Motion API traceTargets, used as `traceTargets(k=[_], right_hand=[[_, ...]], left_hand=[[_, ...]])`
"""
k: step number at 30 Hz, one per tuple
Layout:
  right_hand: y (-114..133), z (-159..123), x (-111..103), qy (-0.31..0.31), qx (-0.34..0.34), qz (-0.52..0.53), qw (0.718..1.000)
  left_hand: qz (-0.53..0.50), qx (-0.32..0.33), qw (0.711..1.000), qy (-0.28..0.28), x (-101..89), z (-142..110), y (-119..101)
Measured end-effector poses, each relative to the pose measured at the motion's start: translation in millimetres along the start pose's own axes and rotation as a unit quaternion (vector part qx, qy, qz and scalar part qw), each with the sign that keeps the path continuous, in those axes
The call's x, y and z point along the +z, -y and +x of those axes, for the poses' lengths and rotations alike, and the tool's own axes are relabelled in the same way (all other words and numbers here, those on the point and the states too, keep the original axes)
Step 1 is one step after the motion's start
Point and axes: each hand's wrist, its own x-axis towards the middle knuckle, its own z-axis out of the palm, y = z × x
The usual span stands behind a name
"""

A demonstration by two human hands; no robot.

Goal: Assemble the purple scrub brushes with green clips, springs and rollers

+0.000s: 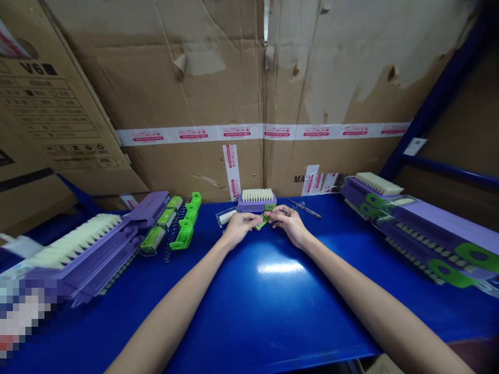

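Note:
Between my two hands, over the blue table, is a small bright green plastic piece (pixel 262 224). My left hand (pixel 235 229) pinches it from the left between thumb and fingers. My right hand (pixel 289 222) is closed at its right end, with the fingertips bent together; what they grip is too small to make out. Just behind stands a purple block with white bristles (pixel 257 196), which has a green part at its right end. A clear case with a white block (pixel 226 216) lies beside my left hand. Beyond my right hand is a thin metal tool (pixel 309 209), with coiled springs next to it.
Purple bristle blocks are stacked at the left (pixel 93 244) and the right (pixel 424 228). Green-and-white pieces (pixel 167 216), long springs (pixel 167 250) and green plastic brackets (pixel 187 223) lie left of centre. Cardboard (pixel 187 93) walls the table's back; a blue frame post (pixel 440 88) rises at right.

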Motion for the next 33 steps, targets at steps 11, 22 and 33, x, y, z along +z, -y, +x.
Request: traceTargets(k=[11,22,33], right_hand=[[-8,-3,6,-0.017,-0.079,-0.126,0.989],[-11,-4,9,0.013,-0.171,-0.282,0.944],[-14,0,6,0.008,-0.178,-0.271,0.946]], left_hand=[[-0.049,0.012,0.998,-0.042,7.0,2,8],[-0.008,0.052,0.998,-0.019,12.5,2,11],[-0.042,0.037,0.998,-0.024,15.3,1,6]])
